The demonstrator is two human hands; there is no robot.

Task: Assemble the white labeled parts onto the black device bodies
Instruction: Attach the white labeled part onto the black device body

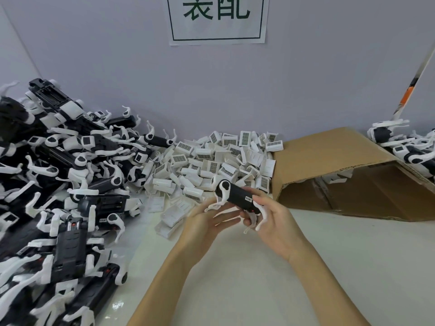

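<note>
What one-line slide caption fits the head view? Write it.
Both hands hold a black device body above the table, white labeled parts heaped behind.

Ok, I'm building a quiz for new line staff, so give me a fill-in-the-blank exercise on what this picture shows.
1. Both hands, the left hand and the right hand, hold one ____ device body.
2. The loose pile of white labeled parts lies between the heap of device bodies and the ____ box.
3. That box lies on its ____, its opening toward the camera.
4. The paper sign hangs on the ____.

Missing words: black; cardboard; side; wall
</note>
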